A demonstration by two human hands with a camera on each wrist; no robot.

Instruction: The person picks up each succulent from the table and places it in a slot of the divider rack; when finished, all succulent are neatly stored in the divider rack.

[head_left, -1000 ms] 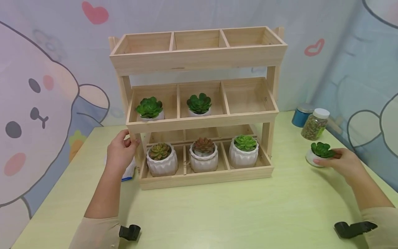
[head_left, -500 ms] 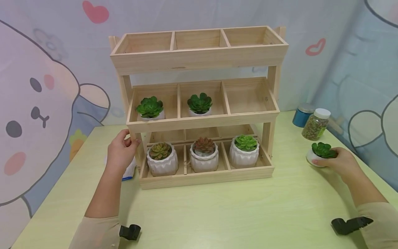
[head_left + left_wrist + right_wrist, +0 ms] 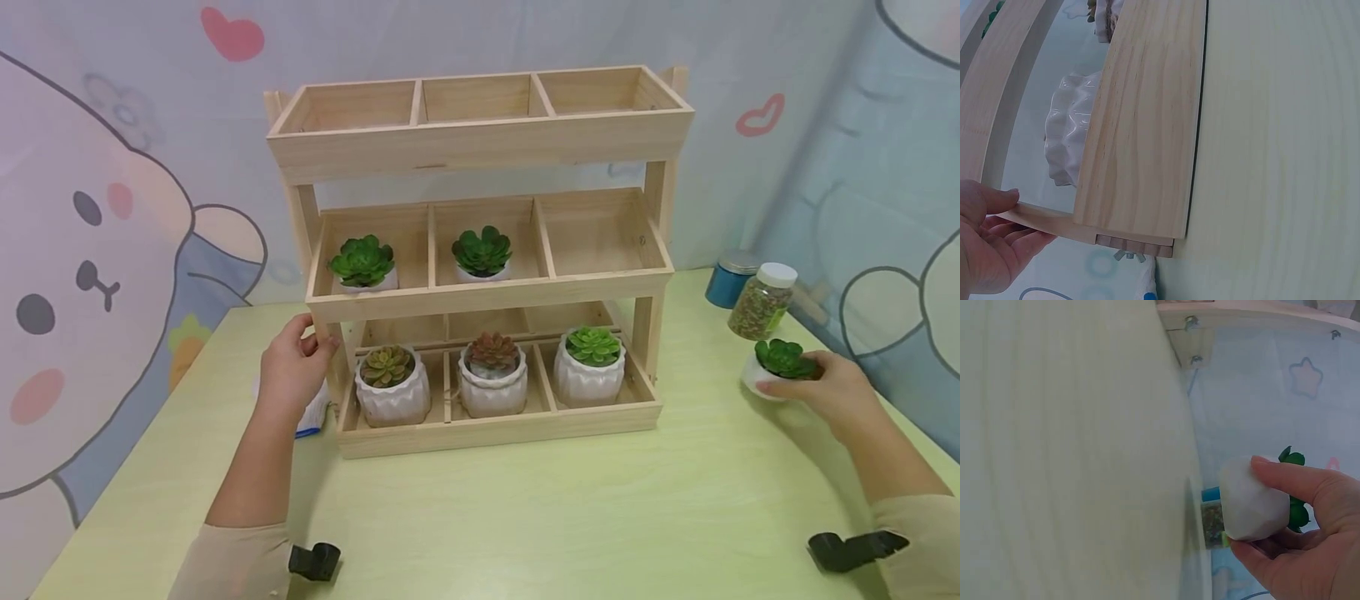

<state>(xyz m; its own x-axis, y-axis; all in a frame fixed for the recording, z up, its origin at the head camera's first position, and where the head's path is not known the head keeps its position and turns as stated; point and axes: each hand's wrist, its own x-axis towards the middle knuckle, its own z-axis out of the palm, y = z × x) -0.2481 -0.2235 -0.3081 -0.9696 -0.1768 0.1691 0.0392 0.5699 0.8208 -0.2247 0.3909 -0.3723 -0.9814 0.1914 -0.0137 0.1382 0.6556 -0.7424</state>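
My left hand (image 3: 292, 371) grips the left upright of a three-tier wooden plant stand (image 3: 480, 152); the left wrist view shows the thumb (image 3: 1000, 200) on one side and fingers on the other. Off to the right, my right hand (image 3: 843, 396) holds a small potted green succulent (image 3: 782, 360) by its white pot (image 3: 1252, 500), between thumb and fingers. Two similar green succulents, one on the left (image 3: 362, 262) and one in the middle (image 3: 482, 252), sit in the middle tier. The bottom tier bears three ribbed white pots, with an olive (image 3: 387, 367), a reddish (image 3: 492, 353) and a light-green succulent (image 3: 593, 346).
Behind my right hand stand a clear jar of granules (image 3: 761, 304) with a white lid and a blue jar (image 3: 727, 282). A white cloth item with a blue edge (image 3: 313, 414) lies partly hidden by my left hand. A patterned curtain (image 3: 480, 33) hangs behind the table.
Very little differs. The succulent in my right hand sits slightly higher and farther right. My left hand keeps its place on the upright.
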